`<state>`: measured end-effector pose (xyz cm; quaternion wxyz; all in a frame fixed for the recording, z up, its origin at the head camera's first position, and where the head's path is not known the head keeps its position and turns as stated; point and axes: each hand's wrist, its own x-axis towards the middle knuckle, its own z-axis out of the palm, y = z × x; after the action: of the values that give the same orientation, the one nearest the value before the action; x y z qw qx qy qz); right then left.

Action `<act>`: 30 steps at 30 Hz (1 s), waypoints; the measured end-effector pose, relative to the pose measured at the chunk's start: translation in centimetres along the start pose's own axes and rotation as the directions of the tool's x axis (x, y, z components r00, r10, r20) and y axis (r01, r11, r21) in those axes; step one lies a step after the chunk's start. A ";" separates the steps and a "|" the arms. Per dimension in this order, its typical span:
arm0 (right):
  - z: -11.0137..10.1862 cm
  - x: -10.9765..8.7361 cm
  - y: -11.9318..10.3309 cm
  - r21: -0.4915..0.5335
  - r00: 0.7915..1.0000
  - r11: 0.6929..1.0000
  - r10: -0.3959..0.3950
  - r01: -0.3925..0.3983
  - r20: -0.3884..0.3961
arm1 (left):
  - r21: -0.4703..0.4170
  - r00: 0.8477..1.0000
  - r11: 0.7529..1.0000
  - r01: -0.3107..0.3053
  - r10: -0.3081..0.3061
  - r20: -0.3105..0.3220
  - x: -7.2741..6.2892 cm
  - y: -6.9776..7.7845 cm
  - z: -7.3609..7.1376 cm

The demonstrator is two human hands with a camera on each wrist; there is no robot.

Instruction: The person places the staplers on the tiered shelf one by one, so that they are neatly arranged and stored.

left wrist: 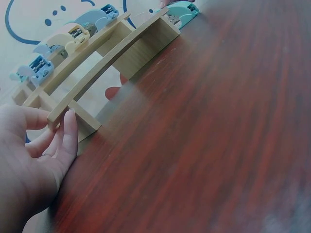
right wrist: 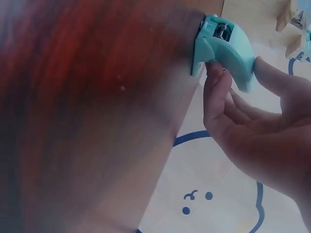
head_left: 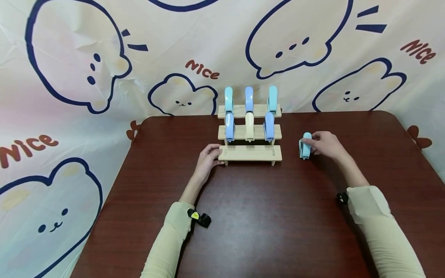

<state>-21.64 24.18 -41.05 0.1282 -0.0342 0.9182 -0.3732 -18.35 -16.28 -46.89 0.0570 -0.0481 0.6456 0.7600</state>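
A three-step wooden display rack [head_left: 250, 153] stands near the table's back edge. My left hand [head_left: 207, 162] pinches the left end of its lowest board, thumb and fingers on either side of the wood in the left wrist view. To the rack's right, my right hand [head_left: 326, 144] holds a teal hole punch [head_left: 304, 148] by its curved handle, between thumb and fingers. Its base is at the tabletop, and a metal spring shows inside it [right wrist: 223, 41]. The upper two steps carry several punches: teal ones [head_left: 272, 96], blue ones [head_left: 230, 125] and a cream one [head_left: 249, 125].
The dark red-brown wooden table [head_left: 264, 224] extends in front of the rack and both arms. Behind it hangs a pale cloth [head_left: 229, 42] printed with cartoon bears. A black strap device [head_left: 199, 218] is on the left wrist, another [head_left: 342, 198] on the right.
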 end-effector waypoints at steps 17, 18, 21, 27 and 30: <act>0.7 -0.6 0.0 0.060 0.999 0.998 0.034 -0.034 -0.002 | 0.011 1.000 1.000 0.003 -0.003 0.018 -0.1 0.1 -0.1; 0.7 -0.6 -0.1 0.060 0.999 0.998 0.034 -0.034 -0.001 | 0.012 1.000 1.000 0.003 -0.003 0.020 -0.1 0.2 -0.1; 0.7 -0.5 -0.2 0.054 0.999 0.998 0.035 -0.035 -0.008 | 0.006 1.000 1.000 0.005 -0.005 0.018 -0.1 0.2 -0.1; 0.1 0.6 0.4 -0.020 0.997 1.000 0.010 -0.012 -0.075 | 0.005 1.000 1.000 0.001 -0.001 0.009 -0.2 0.2 -0.1; -0.7 1.1 0.9 -0.056 0.991 0.998 0.008 -0.015 -0.134 | 0.008 1.000 1.000 0.000 0.000 0.014 -0.3 0.2 -0.2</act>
<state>-22.90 25.15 -41.46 0.0673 -0.0073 0.9351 -0.3477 -18.13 -16.49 -46.70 0.0617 -0.0426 0.6483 0.7577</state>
